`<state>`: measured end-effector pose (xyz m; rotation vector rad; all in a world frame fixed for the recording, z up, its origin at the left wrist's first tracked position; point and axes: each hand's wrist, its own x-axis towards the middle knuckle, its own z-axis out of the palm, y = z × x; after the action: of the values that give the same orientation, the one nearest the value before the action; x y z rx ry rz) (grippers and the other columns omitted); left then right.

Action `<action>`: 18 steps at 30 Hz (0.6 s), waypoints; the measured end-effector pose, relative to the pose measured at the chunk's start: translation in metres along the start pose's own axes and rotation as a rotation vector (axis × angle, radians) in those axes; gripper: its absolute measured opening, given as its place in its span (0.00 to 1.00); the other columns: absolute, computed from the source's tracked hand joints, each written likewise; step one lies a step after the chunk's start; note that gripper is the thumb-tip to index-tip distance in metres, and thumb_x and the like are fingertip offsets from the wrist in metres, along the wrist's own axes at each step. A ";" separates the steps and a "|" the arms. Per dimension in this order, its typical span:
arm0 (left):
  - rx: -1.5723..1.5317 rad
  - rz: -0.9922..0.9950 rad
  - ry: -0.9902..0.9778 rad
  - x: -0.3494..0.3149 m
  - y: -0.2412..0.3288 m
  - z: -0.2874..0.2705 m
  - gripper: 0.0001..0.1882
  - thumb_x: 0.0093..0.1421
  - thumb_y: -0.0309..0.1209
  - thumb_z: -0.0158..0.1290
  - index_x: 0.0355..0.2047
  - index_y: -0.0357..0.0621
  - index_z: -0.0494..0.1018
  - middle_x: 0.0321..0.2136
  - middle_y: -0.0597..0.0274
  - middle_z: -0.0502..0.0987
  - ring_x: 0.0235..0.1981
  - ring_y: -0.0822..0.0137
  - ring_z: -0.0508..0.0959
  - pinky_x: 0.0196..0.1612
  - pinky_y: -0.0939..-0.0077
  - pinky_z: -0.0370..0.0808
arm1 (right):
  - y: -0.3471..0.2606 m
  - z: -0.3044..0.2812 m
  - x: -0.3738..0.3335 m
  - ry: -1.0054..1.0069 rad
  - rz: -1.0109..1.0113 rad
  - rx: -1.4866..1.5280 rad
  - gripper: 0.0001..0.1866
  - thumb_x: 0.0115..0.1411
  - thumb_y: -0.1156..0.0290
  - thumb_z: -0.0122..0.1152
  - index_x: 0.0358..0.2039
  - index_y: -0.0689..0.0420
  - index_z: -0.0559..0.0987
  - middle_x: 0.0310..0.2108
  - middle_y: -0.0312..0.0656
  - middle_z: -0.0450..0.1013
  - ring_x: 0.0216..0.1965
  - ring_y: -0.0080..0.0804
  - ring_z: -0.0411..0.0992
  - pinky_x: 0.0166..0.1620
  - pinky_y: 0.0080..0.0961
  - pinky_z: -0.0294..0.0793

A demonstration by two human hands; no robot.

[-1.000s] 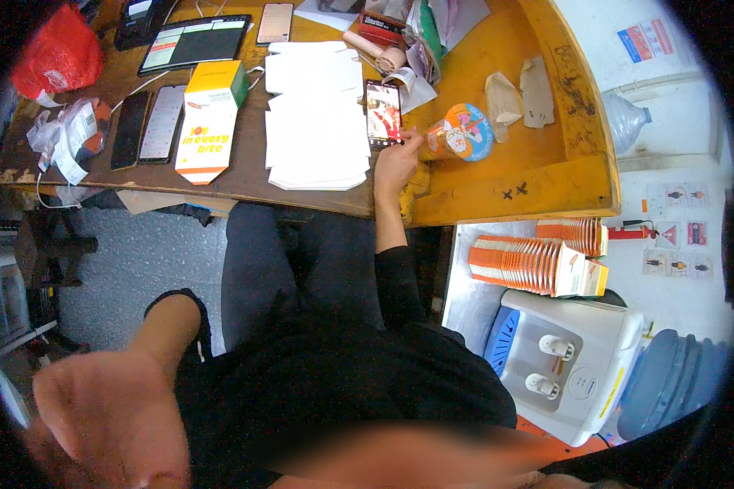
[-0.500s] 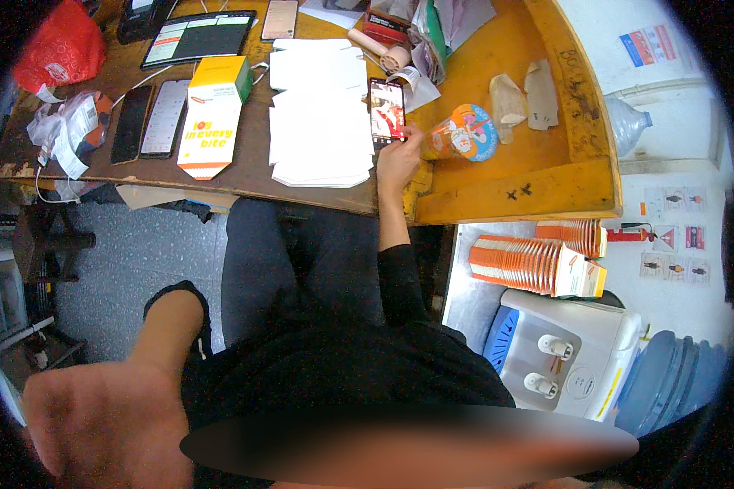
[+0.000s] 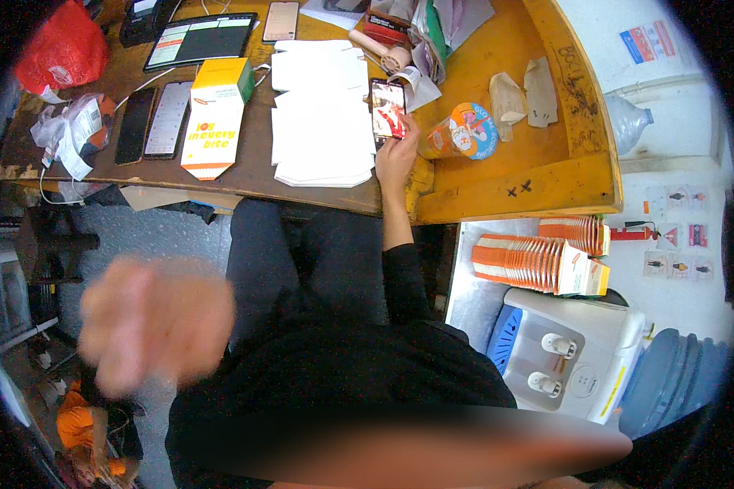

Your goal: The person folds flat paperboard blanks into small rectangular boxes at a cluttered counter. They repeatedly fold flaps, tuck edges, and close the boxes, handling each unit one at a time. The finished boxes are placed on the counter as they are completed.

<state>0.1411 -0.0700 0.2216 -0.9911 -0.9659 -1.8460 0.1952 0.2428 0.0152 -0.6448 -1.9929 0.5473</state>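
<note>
My right hand [image 3: 396, 159] rests at the desk edge, one fingertip on the lit screen of a phone [image 3: 388, 102]. Its other fingers are bent and partly hidden. Raised over the floor on the left, my left hand [image 3: 155, 326] is smeared by motion, so its fingers and anything in them cannot be made out. A stack of flat white carton blanks [image 3: 320, 122] lies beside the phone. Left of the stack is a folded yellow and white food box [image 3: 214, 122]. Two more phones [image 3: 168, 119] lie beside that box.
A tablet [image 3: 200, 41], a red bag [image 3: 61, 49] and a handheld fan [image 3: 391, 55] sit farther back. A plastic cup [image 3: 469, 130] lies on the right. Below stand nested orange cartons [image 3: 518, 262] and a water dispenser [image 3: 563, 350]. A person in orange [image 3: 80, 424] is at lower left.
My left hand has moved right and upward from the lower left, uncovering the person in orange. My right fingertip has shifted slightly up the phone's screen.
</note>
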 end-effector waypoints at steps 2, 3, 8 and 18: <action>0.494 -0.076 -0.420 -0.031 -0.027 0.005 0.09 0.62 0.27 0.51 0.42 0.40 0.72 0.42 0.53 0.78 0.43 0.57 0.77 0.47 0.67 0.74 | 0.001 0.000 0.000 -0.020 -0.006 0.003 0.26 0.53 0.87 0.45 0.54 0.65 0.65 0.52 0.61 0.67 0.56 0.58 0.66 0.60 0.43 0.62; 0.435 -0.365 -0.567 -0.053 -0.046 0.014 0.12 0.58 0.21 0.53 0.44 0.37 0.73 0.42 0.54 0.79 0.44 0.58 0.78 0.50 0.66 0.74 | 0.002 0.000 0.000 -0.028 0.010 -0.003 0.26 0.53 0.86 0.46 0.56 0.65 0.64 0.53 0.62 0.67 0.56 0.59 0.65 0.60 0.45 0.62; 0.586 -0.468 -1.165 -0.134 -0.103 0.027 0.20 0.57 0.31 0.58 0.51 0.48 0.74 0.55 0.51 0.71 0.58 0.54 0.70 0.57 0.61 0.70 | 0.003 0.001 0.000 -0.015 0.022 -0.005 0.23 0.53 0.88 0.44 0.51 0.66 0.66 0.50 0.59 0.68 0.54 0.55 0.68 0.58 0.41 0.64; 0.714 -0.459 -1.590 -0.181 -0.128 0.008 0.34 0.59 0.47 0.56 0.64 0.55 0.63 0.66 0.44 0.57 0.68 0.39 0.53 0.65 0.41 0.56 | -0.001 -0.001 0.001 -0.012 0.017 -0.029 0.24 0.51 0.89 0.43 0.51 0.67 0.66 0.48 0.58 0.69 0.53 0.56 0.68 0.58 0.42 0.66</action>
<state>0.0946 0.0387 0.0341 -1.7615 -2.6506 -0.4651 0.1952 0.2427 0.0164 -0.6779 -2.0116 0.5340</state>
